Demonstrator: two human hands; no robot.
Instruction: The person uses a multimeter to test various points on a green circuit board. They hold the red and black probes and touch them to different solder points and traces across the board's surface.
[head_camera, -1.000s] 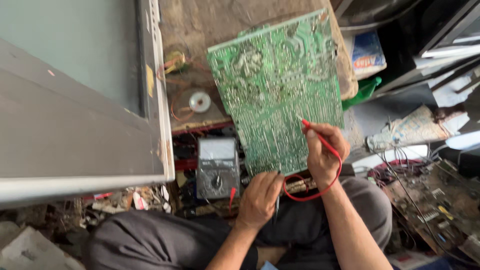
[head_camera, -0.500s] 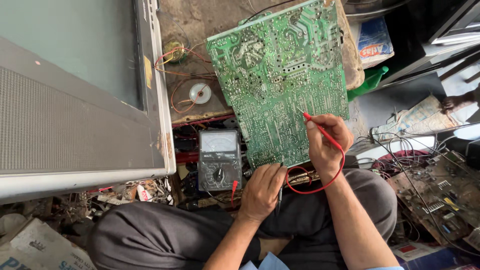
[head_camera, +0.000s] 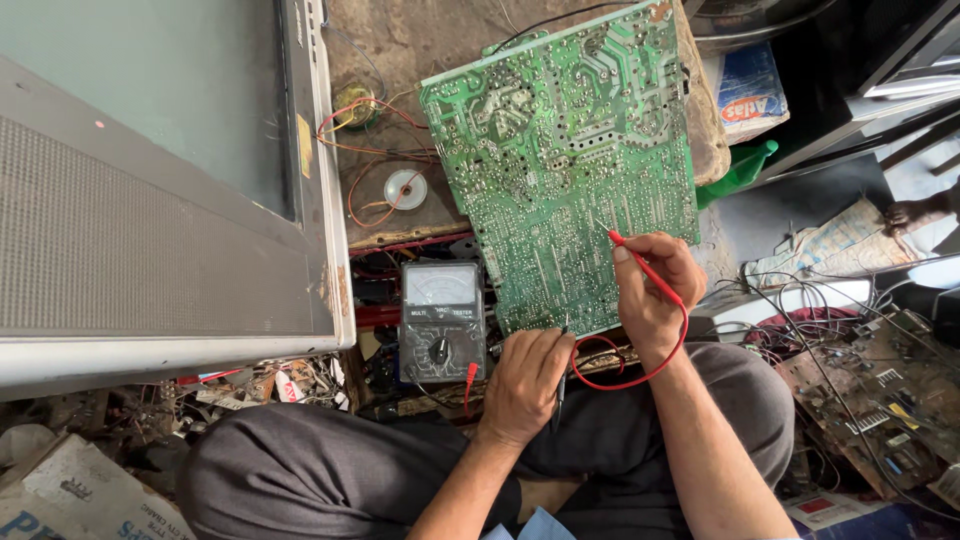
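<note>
The right hand (head_camera: 655, 290) is closed around a red probe (head_camera: 645, 268), its tip pressed to the solder side of the green circuit board (head_camera: 560, 160), near the board's lower right edge. The left hand (head_camera: 525, 385) pinches a black probe (head_camera: 560, 375) at the board's bottom edge. A red lead (head_camera: 640, 375) loops below the board. Just left of the board's lower corner sits an analogue multimeter (head_camera: 442, 320); farther left stands a grey television (head_camera: 150, 180). No container near the board shows its contents.

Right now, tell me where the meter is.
In the head view the meter lies left of centre, just left of the left hand, beside the green circuit board and below the television's corner.
</note>
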